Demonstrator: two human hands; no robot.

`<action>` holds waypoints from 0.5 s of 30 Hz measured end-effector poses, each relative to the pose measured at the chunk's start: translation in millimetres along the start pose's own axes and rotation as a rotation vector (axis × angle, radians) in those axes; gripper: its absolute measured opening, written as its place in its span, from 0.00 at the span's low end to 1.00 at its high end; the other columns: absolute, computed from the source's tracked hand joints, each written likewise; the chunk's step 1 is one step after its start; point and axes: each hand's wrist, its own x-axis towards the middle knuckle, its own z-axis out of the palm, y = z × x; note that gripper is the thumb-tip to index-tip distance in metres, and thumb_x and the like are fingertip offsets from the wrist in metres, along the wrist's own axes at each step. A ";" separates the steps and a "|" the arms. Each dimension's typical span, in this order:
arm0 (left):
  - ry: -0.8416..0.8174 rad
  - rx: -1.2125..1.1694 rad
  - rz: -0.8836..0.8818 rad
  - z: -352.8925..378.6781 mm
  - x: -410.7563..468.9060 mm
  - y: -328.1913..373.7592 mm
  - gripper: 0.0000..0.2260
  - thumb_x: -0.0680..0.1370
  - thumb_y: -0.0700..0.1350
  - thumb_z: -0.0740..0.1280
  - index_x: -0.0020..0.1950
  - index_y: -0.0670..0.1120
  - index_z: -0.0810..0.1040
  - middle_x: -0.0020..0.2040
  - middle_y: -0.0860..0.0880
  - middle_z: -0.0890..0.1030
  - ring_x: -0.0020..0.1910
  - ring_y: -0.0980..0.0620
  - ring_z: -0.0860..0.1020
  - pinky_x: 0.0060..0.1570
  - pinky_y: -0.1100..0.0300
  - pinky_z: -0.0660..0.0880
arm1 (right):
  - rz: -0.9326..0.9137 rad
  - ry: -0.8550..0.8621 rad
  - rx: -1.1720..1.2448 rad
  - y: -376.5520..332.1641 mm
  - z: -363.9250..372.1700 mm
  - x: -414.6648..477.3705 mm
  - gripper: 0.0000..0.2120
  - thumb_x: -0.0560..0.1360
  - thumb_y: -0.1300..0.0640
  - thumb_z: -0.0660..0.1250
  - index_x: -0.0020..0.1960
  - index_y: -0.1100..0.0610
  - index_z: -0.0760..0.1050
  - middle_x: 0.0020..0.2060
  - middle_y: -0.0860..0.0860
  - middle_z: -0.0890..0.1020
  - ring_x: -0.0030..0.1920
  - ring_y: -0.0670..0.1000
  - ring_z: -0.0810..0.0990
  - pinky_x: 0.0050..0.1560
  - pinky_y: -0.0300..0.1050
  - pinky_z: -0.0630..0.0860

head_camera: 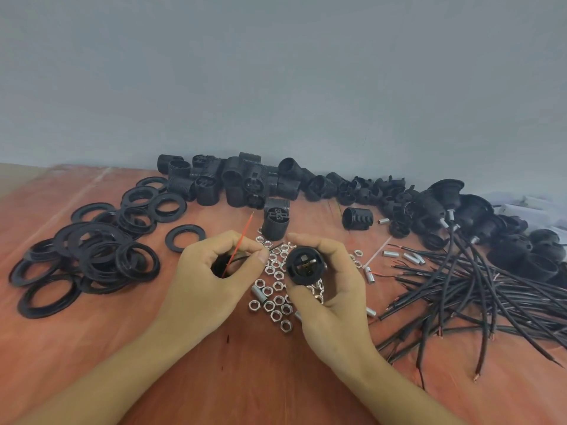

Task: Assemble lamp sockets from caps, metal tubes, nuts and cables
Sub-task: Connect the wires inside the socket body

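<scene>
My right hand [333, 289] grips a black socket body [304, 265], its open end turned toward me with metal contacts visible inside. My left hand [208, 277] is curled round a black cap, mostly hidden in the palm, and pinches a red wire [244, 236] that sticks up past thumb and forefinger. The two hands are almost touching above a scatter of several silver nuts [274, 302]. A short metal tube [257, 293] lies among the nuts.
Black threaded rings [92, 250] are heaped at the left. Black socket shells [227, 182] line the grey wall. A bundle of black cables [478, 289] and assembled sockets [451, 204] fill the right. More metal tubes [405, 256] lie near the cables.
</scene>
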 end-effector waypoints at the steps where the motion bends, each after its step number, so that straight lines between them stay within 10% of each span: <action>1: -0.007 -0.009 -0.004 -0.2 0.1 0.1 0.03 0.73 0.48 0.70 0.40 0.55 0.82 0.29 0.43 0.75 0.27 0.49 0.70 0.28 0.62 0.68 | -0.009 0.011 0.007 1.2 0.7 0.9 0.24 0.67 0.73 0.67 0.57 0.51 0.77 0.51 0.45 0.82 0.55 0.50 0.80 0.54 0.35 0.74; 15: 0.007 -0.036 -0.025 -0.3 1.1 -1.4 0.05 0.74 0.46 0.72 0.37 0.52 0.81 0.26 0.54 0.69 0.26 0.60 0.67 0.30 0.72 0.65 | 0.033 0.349 0.252 -3.9 16.4 94.5 0.19 0.74 0.67 0.71 0.58 0.50 0.70 0.54 0.54 0.82 0.52 0.45 0.83 0.53 0.39 0.78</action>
